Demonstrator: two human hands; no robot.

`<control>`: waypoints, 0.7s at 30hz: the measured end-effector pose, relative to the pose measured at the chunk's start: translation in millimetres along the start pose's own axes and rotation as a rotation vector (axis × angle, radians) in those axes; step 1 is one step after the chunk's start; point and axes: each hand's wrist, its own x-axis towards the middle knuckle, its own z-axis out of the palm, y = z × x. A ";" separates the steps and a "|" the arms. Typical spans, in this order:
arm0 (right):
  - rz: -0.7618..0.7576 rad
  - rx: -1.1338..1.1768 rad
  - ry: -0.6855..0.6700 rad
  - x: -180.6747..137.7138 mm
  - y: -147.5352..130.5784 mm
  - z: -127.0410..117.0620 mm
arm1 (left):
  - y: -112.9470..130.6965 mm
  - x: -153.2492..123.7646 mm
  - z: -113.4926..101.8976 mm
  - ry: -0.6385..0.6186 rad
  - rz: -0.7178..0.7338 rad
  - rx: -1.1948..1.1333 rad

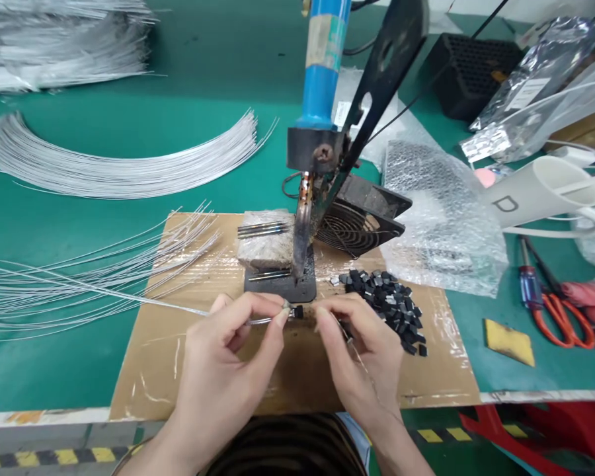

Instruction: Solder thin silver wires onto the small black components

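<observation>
My left hand pinches the end of a thin white cable, with a small black connector just past the fingertips. The cable runs off to the left. Fingers closed, my right hand holds a thin silvery solder wire that trails down over the palm. Its fingertips are a little right of the connector, and they hide the wire's front end. Above both hands, a blue-handled soldering iron hangs tip-down in a black metal stand.
Loose black connectors are heaped on the cardboard at right. Cut white cables and a bundle lie left. Behind the iron stands a fan. Scissors, a yellow sponge and a mug are far right.
</observation>
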 end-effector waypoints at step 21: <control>-0.706 -0.251 -0.314 -24.7 50.1 -14.3 | -103.0 -42.2 -87.6 0.336 0.218 0.836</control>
